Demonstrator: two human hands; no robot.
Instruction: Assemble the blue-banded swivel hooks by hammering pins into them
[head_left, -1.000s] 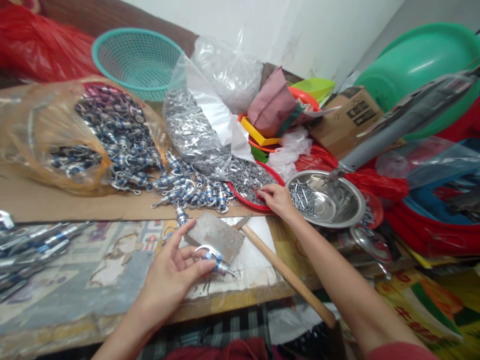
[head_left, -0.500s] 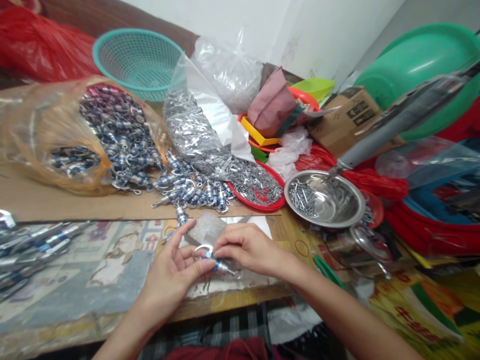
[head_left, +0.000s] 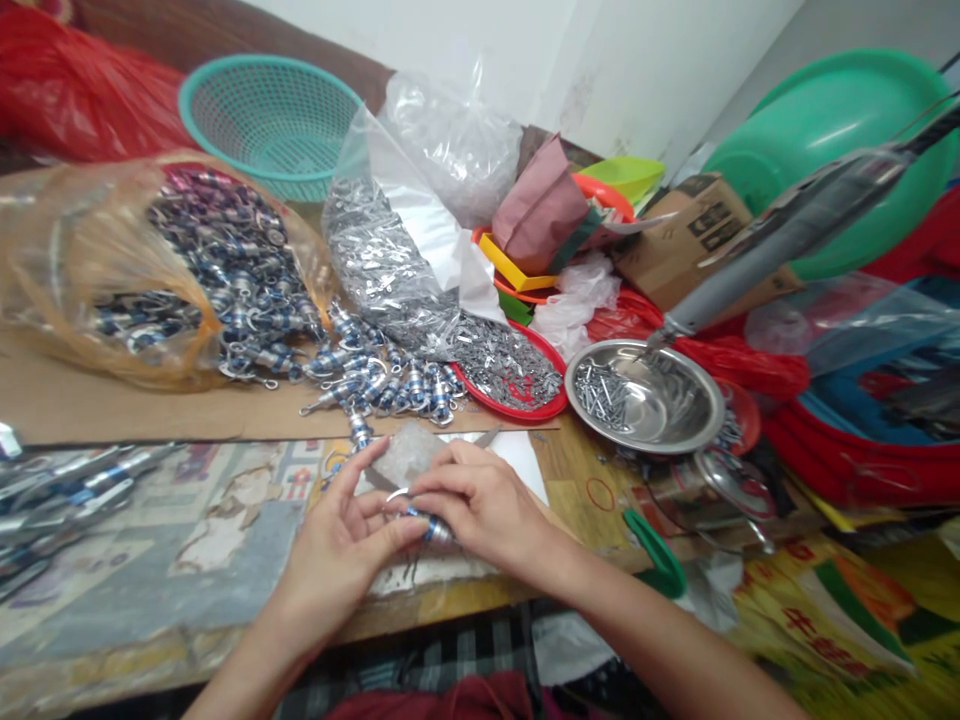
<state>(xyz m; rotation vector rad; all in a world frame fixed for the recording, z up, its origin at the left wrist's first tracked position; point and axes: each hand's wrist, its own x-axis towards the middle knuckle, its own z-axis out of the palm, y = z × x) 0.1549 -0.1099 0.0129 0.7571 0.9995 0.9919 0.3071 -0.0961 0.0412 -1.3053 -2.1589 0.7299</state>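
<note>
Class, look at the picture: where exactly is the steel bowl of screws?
The steel bowl of screws sits right of centre in the head view, beside the red plate of small metal pieces, beyond the right hand.

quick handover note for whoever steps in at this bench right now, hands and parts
Left hand: grip shut on the blue-and-silver metal fitting, thumb on top of it.
Right hand: fingertips pinched on the same fitting; any small part under them is hidden.
Parts: loose fittings spill from the orange bag onto the cardboard; red plate holds small silver pieces; steel bowl holds screws.
Done: a row of similar fittings lies at the left edge, though whether they are finished is unclear.
Left: the heap from the bag appears unworked.
</note>
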